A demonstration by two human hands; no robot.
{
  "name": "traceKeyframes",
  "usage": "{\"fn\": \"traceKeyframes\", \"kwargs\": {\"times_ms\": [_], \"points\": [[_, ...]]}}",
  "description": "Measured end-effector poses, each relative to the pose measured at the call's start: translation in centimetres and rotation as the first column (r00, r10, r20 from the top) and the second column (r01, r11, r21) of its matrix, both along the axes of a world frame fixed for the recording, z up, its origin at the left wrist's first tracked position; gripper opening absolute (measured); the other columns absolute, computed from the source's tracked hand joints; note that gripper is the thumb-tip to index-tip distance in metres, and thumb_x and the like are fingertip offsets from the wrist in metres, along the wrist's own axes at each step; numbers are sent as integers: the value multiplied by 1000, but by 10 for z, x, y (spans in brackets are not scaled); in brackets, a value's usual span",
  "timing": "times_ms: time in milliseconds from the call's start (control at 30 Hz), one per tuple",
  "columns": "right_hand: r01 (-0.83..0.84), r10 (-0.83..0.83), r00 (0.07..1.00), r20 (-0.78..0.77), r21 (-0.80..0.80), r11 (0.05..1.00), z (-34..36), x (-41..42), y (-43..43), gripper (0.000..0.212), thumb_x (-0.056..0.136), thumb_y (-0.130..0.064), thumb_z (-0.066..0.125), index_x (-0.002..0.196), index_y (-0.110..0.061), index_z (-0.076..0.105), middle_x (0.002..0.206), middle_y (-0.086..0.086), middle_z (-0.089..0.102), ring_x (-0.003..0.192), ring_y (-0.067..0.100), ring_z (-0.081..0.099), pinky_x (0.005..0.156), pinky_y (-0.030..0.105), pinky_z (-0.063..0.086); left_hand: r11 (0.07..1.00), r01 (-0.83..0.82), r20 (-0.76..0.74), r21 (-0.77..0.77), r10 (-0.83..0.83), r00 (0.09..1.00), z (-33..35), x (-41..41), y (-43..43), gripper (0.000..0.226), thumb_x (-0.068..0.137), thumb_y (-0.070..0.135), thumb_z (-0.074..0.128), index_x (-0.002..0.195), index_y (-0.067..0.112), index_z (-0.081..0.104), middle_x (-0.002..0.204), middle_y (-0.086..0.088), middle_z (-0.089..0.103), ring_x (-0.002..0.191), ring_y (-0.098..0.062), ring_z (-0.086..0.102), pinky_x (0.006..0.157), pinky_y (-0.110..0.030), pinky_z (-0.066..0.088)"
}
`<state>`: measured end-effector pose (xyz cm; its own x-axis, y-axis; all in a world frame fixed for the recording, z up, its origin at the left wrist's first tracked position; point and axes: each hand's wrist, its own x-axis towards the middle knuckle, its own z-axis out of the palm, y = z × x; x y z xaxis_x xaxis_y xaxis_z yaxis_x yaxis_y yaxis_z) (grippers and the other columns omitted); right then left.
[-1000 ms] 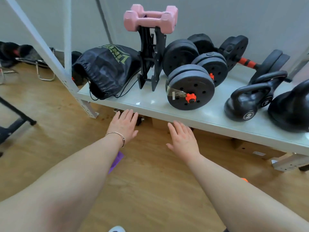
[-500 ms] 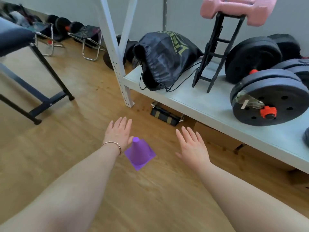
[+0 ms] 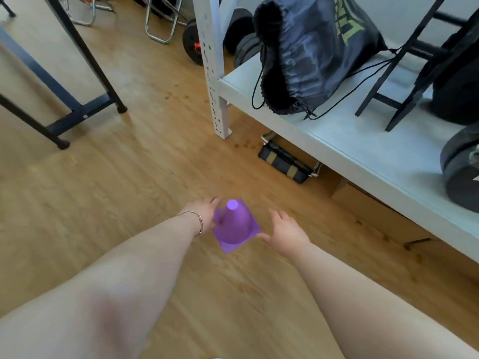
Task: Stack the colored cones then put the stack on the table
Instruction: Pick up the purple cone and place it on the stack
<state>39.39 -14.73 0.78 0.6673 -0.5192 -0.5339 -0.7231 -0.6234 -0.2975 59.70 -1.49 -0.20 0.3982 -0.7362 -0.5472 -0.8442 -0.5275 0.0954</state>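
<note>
Wooden floor (image 3: 134,193) fills most of the view. Pale shelf (image 3: 368,151) runs along the right, carrying a black drawstring bag (image 3: 311,53), a black rack (image 3: 414,73) and a weight plate (image 3: 461,172) at the edge. Dark counter frame (image 3: 77,81) at upper left; its top is largely out of view.

Purple cone (image 3: 234,226) stands upright on the floor, between both hands. Left hand (image 3: 207,211) sits against the cone's left side, partly hidden behind it; fingers look curled toward the cone wall, but whether they are clamped on it I cannot tell (blur). Right hand (image 3: 287,231) is just beside the base's right corner, fingers apart, holding nothing.

Judgement: step in hand is the first pick-up; no stack yet, and no other cone is in view. Next move calls for closing on the cone and lifting it clear, then locating the others.

Obstructions: none near the cone. Shelf post (image 3: 215,73) and a dark strapped object (image 3: 285,161) under the shelf lie well apart.
</note>
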Motion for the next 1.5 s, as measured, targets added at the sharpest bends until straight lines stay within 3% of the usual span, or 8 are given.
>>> {"fn": "traceKeyframes", "kwargs": {"times_ms": [333, 533, 633, 800, 933, 1100, 1333, 1500], "points": [[-122, 133, 988, -77, 124, 985, -34, 35, 11, 90, 92, -43, 58, 157, -11, 5, 155, 15, 32, 140, 32, 36, 109, 38, 35, 990, -138, -173, 3, 137, 975, -19, -7, -8, 58, 82, 21, 66, 134, 18, 42, 129, -8, 57, 112, -33, 59, 89, -38, 49], [-33, 42, 998, -51, 169, 985, -42, 20, 11, 85, 96, -37, 55, 156, -7, 3, 153, 19, 34, 138, 34, 39, 109, 38, 34, 966, -258, -255, -34, 241, 936, -24, -39, -10, 47, 83, 17, 66, 127, 16, 50, 119, -9, 65, 106, -33, 62, 77, -27, 42], [33, -37, 999, 13, 228, 973, -43, -3, 11, 89, 89, -38, 64, 156, -12, 11, 150, 16, 41, 136, 32, 42, 109, 38, 37, 960, -275, -293, -56, 247, 924, -22, -58, -7, 57, 84, 19, 65, 137, 23, 44, 127, -4, 63, 113, -30, 60, 85, -28, 45], [136, -163, 983, 82, 269, 954, -36, -52, 3, 71, 88, -45, 64, 146, -19, 33, 134, 11, 57, 120, 32, 54, 94, 36, 44, 962, -251, -412, -103, 189, 891, 1, -83, -22, 64, 87, 19, 64, 144, 31, 38, 132, 2, 60, 122, -20, 56, 89, -19, 38], [203, -260, 957, 127, 342, 917, -20, -95, -3, 80, 88, -45, 64, 153, -31, 20, 138, 3, 57, 122, 28, 55, 99, 38, 44, 985, -155, -433, -78, 107, 895, 16, -110, -34, 64, 85, 25, 64, 142, 39, 37, 132, 6, 58, 115, -17, 58, 98, -28, 45], [270, -386, 904, 184, 453, 850, -12, -150, 4, 79, 86, -40, 68, 151, -39, 24, 139, -5, 57, 125, 21, 55, 102, 35, 44, 992, -77, -496, -96, 20, 868, 24, -155, -37, 61, 89, 21, 62, 145, 26, 37, 136, 4, 53, 113, -25, 58, 88, -23, 39], [339, -601, 754, 266, 625, 703, -2, -224, 18, 71, 80, -30, 75, 123, -73, 38, 126, -33, 59, 120, 2, 58, 106, 36, 47, 993, -27, -531, -118, -40, 847, 40, -205, -45, 59, 84, 26, 70, 136, 34, 43, 142, 0, 42, 117, -12, 52, 103, -32, 45], [338, -607, 726, 323, 602, 724, 39, -269, 4, 73, 82, -23, 76, 135, -60, 42, 132, -29, 57, 123, -6, 52, 105, 23, 41, 990, 39, -511, -134, -103, 853, 66, -237, -63, 66, 75, 35, 77, 130, 45, 43, 140, 3, 44, 106, -15, 58, 96, -34, 49]]}}
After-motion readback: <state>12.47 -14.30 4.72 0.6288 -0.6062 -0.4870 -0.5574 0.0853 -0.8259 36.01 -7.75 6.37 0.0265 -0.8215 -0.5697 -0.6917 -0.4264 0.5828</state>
